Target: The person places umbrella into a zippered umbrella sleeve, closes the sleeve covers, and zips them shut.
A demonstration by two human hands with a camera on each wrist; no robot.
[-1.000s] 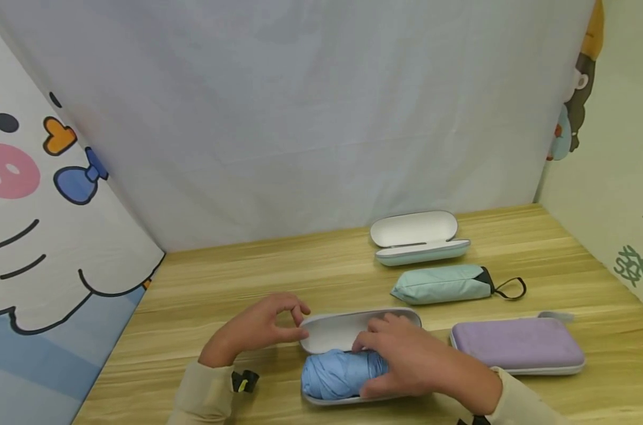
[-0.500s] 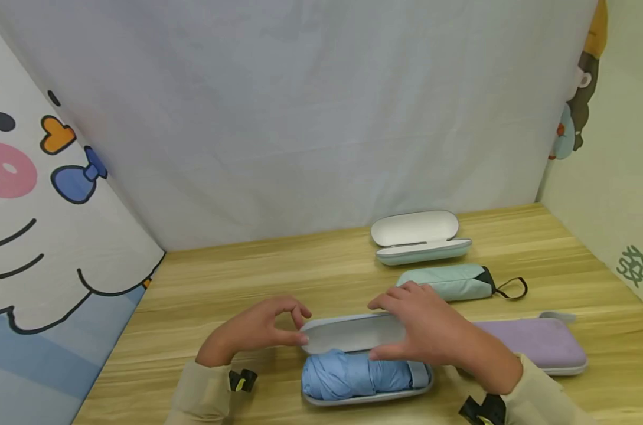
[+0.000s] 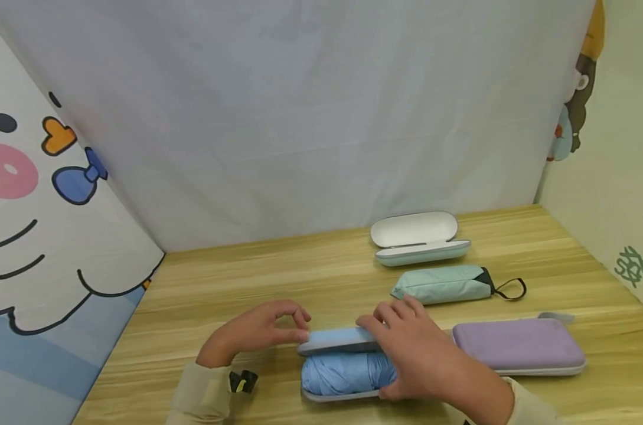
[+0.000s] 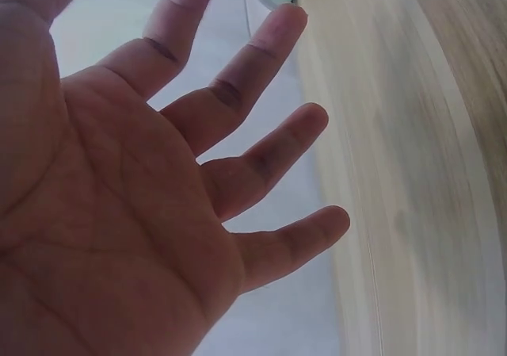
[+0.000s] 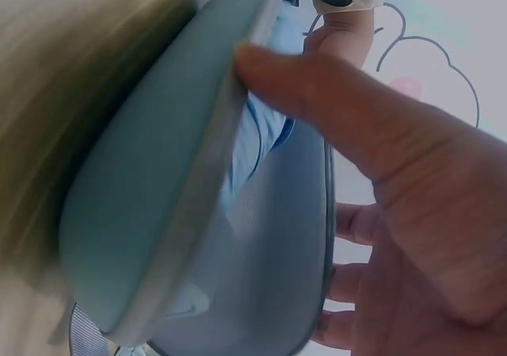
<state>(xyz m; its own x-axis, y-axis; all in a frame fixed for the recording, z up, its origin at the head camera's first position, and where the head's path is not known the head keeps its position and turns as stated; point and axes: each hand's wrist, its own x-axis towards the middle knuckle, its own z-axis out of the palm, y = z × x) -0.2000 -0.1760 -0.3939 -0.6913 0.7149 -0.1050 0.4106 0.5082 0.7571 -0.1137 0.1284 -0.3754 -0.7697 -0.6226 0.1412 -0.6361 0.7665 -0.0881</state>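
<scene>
A light blue hard-shell glasses case (image 3: pixel 338 337) sits near the front of the table with its lid partly lowered. In its lower half lies a bundle of folded blue fabric (image 3: pixel 342 373), wrapped like a compact umbrella. My right hand (image 3: pixel 424 354) grips the case's right part, thumb on the lower rim and fingers behind the lid. The right wrist view shows that thumb against the rim of the shell (image 5: pixel 150 166). My left hand (image 3: pixel 257 330) touches the lid's left end with the thumb tip; the left wrist view shows its other fingers (image 4: pixel 269 170) spread and relaxed.
Behind stands a mint case (image 3: pixel 422 254) with its white-lined lid raised. A mint folded umbrella (image 3: pixel 443 283) with a black wrist loop lies before it. To the right is a purple zip case (image 3: pixel 518 343). A pale curtain (image 3: pixel 310 130) closes off the table's back edge.
My right hand has gone from over the blue bundle to the lid, then forward and down. The lid has tipped toward the lower half. My left hand has stayed at the lid's left end.
</scene>
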